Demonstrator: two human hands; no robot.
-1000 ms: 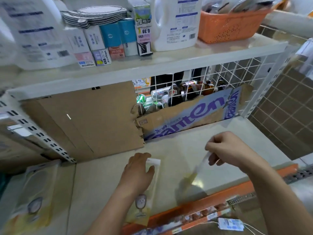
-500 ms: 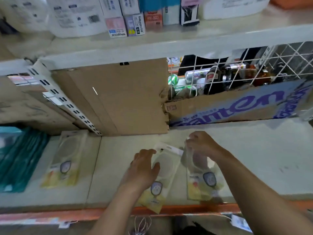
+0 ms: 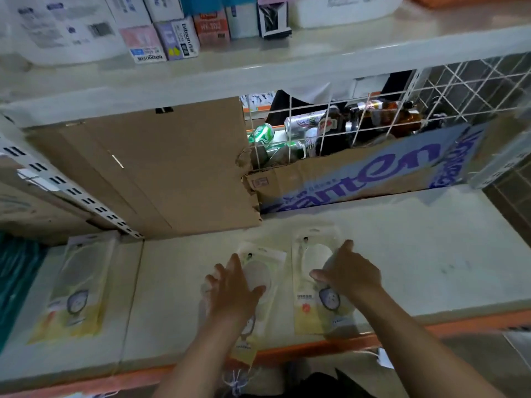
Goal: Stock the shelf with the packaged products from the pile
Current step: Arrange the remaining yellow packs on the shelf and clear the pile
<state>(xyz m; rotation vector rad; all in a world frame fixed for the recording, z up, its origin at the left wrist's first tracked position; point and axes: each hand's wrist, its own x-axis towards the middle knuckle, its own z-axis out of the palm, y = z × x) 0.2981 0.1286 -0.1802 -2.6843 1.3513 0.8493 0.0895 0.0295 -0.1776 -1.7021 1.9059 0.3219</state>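
Two flat clear-and-yellow packets lie side by side on the cream lower shelf (image 3: 416,268). My left hand (image 3: 234,285) rests palm down on the left packet (image 3: 260,272), whose bottom end overhangs the shelf's orange front edge. My right hand (image 3: 349,272) lies with spread fingers on the right packet (image 3: 311,285), which sits straight and fully on the shelf. A third packet of the same kind (image 3: 76,285) lies further left, past a seam in the shelf board. The pile itself is out of view.
Brown cardboard (image 3: 161,173) and a printed carton flap (image 3: 359,173) line the back of the shelf, with a white wire grid (image 3: 359,122) and cans behind. The upper shelf (image 3: 258,79) holds boxes. Something teal (image 3: 17,274) sits at far left.
My right hand has laid its packet flat on the shelf beside the left one and now rests on it. My left hand has stayed on the left packet. The camera has tilted down and left.
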